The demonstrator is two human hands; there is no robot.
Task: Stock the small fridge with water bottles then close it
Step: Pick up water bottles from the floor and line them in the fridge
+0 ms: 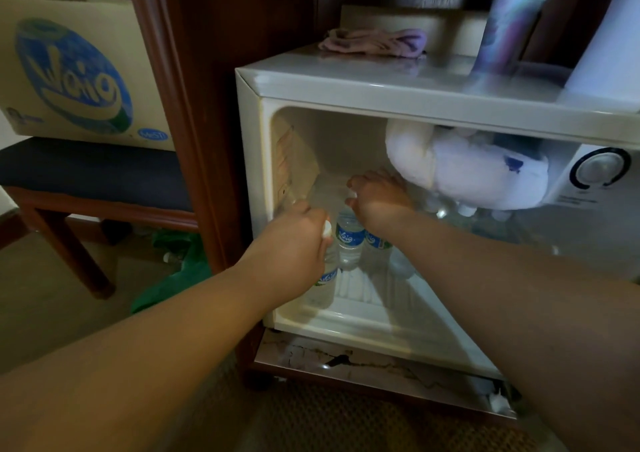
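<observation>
The small white fridge (346, 86) stands open in a dark wooden cabinet, and both my arms reach into it. My left hand (294, 243) is shut on the white cap end of a clear water bottle (323, 287) with a blue label, standing near the fridge's front left. My right hand (379, 197) grips the top of a second water bottle (349, 240) further back. A third bottle (375, 247) stands right beside it, under my right wrist. More bottles lie blurred at the right of the fridge floor.
An iced-over freezer box (467, 171) hangs at the fridge's top right beside a thermostat dial (601, 167). A folded cloth (374, 42), stacked cups (509, 25) and a white jug sit on the fridge. A bottle carton (74, 70) rests on a bench (90, 174) to the left.
</observation>
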